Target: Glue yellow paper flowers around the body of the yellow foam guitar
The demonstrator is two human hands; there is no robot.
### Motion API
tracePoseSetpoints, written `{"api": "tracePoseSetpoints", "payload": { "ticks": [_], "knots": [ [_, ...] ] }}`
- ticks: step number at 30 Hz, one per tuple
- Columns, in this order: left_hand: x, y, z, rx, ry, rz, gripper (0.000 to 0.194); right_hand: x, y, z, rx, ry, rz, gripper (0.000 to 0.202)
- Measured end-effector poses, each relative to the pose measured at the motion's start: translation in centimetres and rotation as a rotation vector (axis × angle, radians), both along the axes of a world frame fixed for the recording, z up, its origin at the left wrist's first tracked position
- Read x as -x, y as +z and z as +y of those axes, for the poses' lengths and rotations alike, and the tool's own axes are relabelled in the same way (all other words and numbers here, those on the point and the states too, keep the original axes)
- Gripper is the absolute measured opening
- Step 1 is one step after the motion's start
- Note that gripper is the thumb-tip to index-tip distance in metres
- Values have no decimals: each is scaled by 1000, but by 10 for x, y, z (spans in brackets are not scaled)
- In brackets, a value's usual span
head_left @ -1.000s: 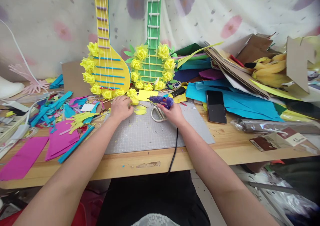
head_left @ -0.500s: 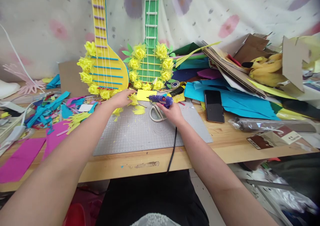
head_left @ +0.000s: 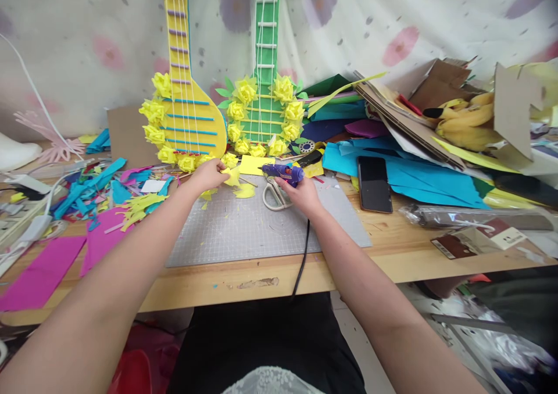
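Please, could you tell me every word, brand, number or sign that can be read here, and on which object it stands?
No text can be read with certainty.
Packaging card at the right: small print and what looks like a barcode, too small and blurred.
Purple glue gun: any marking is too small to read.
Grey cutting mat: grid lines show, but no readable numbers.
Phone: dark screen, no visible text.

head camera, near table (head_left: 383, 254), facing forward and down
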State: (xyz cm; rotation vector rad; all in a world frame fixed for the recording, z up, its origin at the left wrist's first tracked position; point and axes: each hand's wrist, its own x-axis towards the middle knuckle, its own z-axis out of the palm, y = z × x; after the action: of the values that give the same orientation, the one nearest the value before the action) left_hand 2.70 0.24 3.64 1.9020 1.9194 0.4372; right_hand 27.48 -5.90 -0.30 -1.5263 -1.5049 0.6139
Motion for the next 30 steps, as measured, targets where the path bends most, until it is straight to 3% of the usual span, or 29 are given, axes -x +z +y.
{"api": "tracePoseSetpoints", "payload": {
  "ticks": [5, 9, 12, 14, 17, 21, 26, 30],
  "knots": [
    [-5, -2, -6, 190, 151, -339, 23, 0, -1, 0, 22, -18, -23, 43],
    [-5, -8, -4, 195, 239, -357, 21, 0, -4, 2, 20, -14, -24, 45],
    [-3, -10, -3, 201, 249, -240, 19, -1, -6, 3, 12, -9, -8, 43],
    [-3, -10, -7, 78, 204, -42, 25, -1, -7, 3, 4, -7, -4, 42],
    [-8, -8, -18, -241, 122, 241, 34, -2, -7, 4, -13, -10, 3, 42],
    [-19, -4, -33, -489, -28, 346, 29, -2, -6, 4, 19, -31, -19, 43],
    [-26, -6, -37, -506, -445, 361, 26, -1, 0, 3, 68, -101, -36, 43],
    [-26, -14, -37, -399, -563, 435, 16, -3, 1, 3, 106, -113, -51, 43]
  ]
}}
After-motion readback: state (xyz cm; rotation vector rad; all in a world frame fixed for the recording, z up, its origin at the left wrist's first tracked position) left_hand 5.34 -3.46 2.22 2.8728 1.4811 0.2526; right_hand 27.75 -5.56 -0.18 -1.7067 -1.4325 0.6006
